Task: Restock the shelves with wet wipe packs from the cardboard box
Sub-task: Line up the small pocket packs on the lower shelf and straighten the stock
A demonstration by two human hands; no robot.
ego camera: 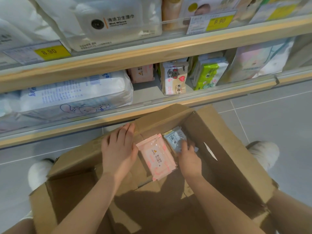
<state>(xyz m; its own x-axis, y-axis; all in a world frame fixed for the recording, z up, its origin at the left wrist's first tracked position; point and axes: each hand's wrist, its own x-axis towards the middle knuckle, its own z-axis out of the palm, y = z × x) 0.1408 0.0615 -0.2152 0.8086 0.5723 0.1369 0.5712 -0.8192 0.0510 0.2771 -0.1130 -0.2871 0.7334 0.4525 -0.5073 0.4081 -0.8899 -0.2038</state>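
An open cardboard box [224, 149] stands on the floor in front of the shelves. Inside it lies a stack of pink wet wipe packs [156, 157], and beside it, to the right, a pale blue pack [175, 139]. My left hand [119, 149] rests flat on the box's left flap, its thumb side touching the pink stack. Down inside the box, my right hand [189, 157] has its fingers curled onto the blue pack. The lower shelf [168, 103] holds one matching pink pack [141, 73] at the back.
The lower shelf also carries a large white diaper bag [76, 93], a beige wipe pack [174, 78] and green packs [209, 75]. The upper shelf [152, 54] has white wipe bags and yellow price tags. My white shoes [265, 152] flank the box on grey tiles.
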